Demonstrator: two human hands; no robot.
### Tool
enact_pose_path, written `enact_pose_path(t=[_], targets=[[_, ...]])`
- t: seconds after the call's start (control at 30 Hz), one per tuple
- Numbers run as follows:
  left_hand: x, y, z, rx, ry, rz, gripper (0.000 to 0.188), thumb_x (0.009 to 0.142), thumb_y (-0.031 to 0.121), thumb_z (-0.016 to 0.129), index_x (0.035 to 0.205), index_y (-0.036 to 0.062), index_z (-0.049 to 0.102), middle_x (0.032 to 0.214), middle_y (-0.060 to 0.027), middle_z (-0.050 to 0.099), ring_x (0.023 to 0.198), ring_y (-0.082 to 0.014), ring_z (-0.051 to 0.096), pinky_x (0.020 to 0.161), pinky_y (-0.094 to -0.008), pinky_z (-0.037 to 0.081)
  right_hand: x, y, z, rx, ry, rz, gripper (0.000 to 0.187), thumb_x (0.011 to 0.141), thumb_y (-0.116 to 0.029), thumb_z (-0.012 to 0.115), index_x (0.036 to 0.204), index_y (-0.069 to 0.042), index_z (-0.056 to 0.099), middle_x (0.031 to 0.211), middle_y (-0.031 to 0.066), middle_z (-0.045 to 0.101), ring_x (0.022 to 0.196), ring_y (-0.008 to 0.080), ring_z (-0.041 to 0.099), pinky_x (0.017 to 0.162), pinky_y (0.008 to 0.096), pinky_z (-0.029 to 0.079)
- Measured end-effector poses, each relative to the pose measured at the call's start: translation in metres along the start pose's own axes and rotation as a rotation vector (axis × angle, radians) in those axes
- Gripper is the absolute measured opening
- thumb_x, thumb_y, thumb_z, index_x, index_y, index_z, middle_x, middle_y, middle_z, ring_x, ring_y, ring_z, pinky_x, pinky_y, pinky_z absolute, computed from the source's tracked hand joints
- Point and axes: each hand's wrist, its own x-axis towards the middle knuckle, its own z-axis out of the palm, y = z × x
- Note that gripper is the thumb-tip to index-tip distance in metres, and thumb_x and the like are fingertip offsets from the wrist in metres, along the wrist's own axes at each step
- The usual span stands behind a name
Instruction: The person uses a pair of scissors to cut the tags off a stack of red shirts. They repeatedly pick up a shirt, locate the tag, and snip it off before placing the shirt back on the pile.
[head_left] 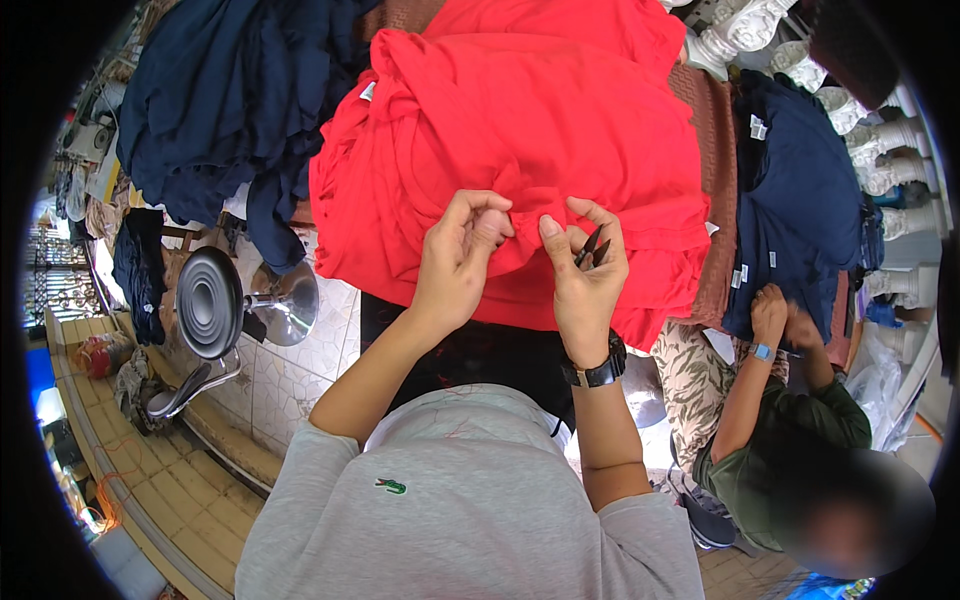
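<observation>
A heap of red garments [560,110] lies spread in front of me on the brown-covered table. My left hand [465,245] pinches a fold at the near side of the red cloth, thumb against fingers. My right hand [590,260] grips the same fold a little to the right, its thumb pressed on the fabric. Tucked in the right hand's palm is a small pair of black thread snips [592,250], the tips pointing up past the fingers. Between the two hands the cloth is gathered and slightly raised.
Dark blue garments [230,100] are piled at the left, and more navy garments [800,190] lie at the right. A co-worker [790,430] handles these at the right. A round black stool [210,302] stands at the left. White balusters [890,140] line the far right.
</observation>
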Motion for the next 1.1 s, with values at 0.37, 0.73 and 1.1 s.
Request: enact_pose_path(t=[0.37, 0.73, 1.1], targets=[[0.001, 0.001, -0.005, -0.063, -0.121, -0.212, 0.016, 0.104, 0.018, 0.059, 0.102, 0.0027, 0.061, 0.09, -0.0013, 0.062, 0.083, -0.01, 0.063, 0.076, -0.0263, 0.052, -0.001, 0.0, 0.001, -0.103, 0.042, -0.053, 0.026, 0.093, -0.004, 0.073, 0.113, -0.003, 0.058, 0.069, -0.006, 0.058, 0.059, -0.0016, 0.037, 0.053, 0.0183, 0.027], [-0.001, -0.001, -0.001, -0.247, -0.149, -0.285, 0.021, 0.107, 0.024, 0.053, 0.102, 0.0034, 0.057, 0.092, -0.0022, 0.06, 0.082, -0.0081, 0.06, 0.079, -0.026, 0.052, -0.043, -0.052, 0.008, -0.083, -0.186, 0.163, 0.028, 0.11, -0.019, 0.04, 0.111, 0.001, 0.06, 0.073, 0.0023, 0.053, 0.058, 0.0047, 0.044, 0.052, 0.023, 0.035], [-0.009, 0.001, 0.005, -0.194, -0.082, -0.225, 0.013, 0.105, 0.014, 0.057, 0.101, 0.0023, 0.056, 0.095, -0.0019, 0.06, 0.08, -0.0041, 0.053, 0.07, -0.0207, 0.046, -0.037, -0.015, 0.01, -0.089, -0.227, 0.301, 0.041, 0.111, -0.032, 0.035, 0.091, -0.001, 0.051, 0.071, 0.0014, 0.043, 0.061, 0.0088, 0.038, 0.053, 0.0271, 0.034]])
